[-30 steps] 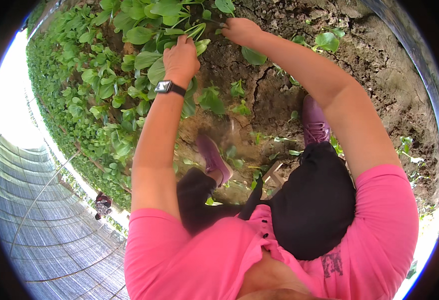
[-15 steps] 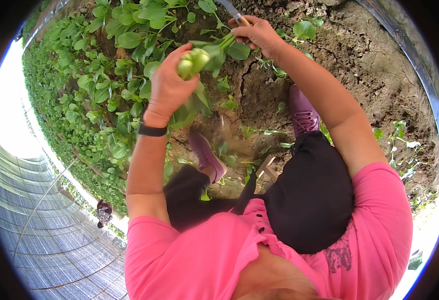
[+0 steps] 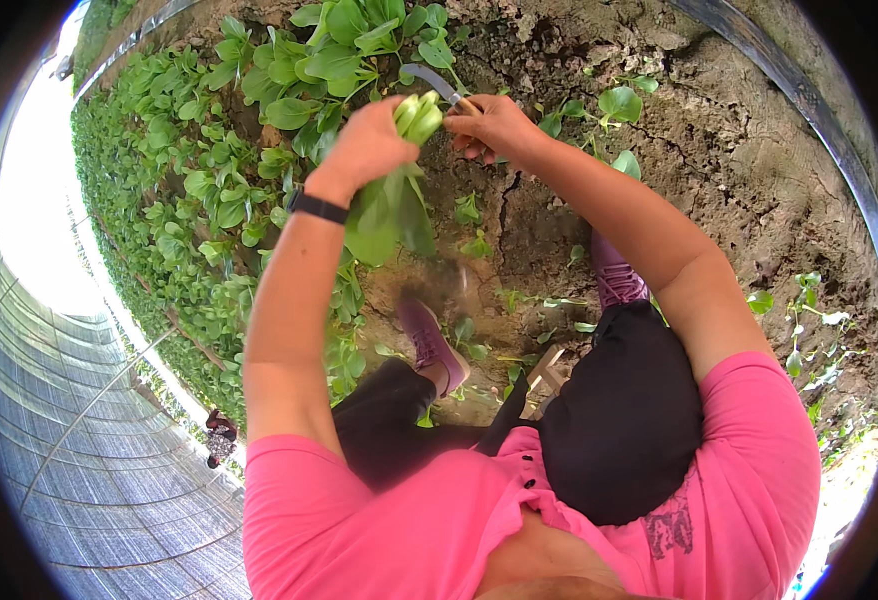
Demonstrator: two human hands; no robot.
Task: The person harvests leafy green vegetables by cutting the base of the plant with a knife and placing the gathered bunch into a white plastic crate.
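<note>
My left hand (image 3: 367, 145) is closed around a head of bok choy (image 3: 384, 215). Its pale cut base points up and away from me, and the broad green leaves hang down below the hand, a little blurred. Just to the right, my right hand (image 3: 494, 130) grips the wooden handle of a sickle (image 3: 433, 80). The curved grey blade reaches up and left, beyond the base of the bok choy. The right fingers are close beside that base; whether they touch it I cannot tell.
Dense leafy plants (image 3: 334, 60) grow ahead and to the left. Bare cracked soil (image 3: 709, 150) lies to the right, bordered by a dark edging strip (image 3: 799, 85). Between my purple shoes (image 3: 429, 340) small seedlings are scattered. A wooden stool (image 3: 547, 375) shows under me. Another person (image 3: 221, 438) is far left.
The bok choy has turned: its base now points up and its leaves hang down, where before they stretched toward my right hand. My right hand has come lower, nearer the base, with the sickle.
</note>
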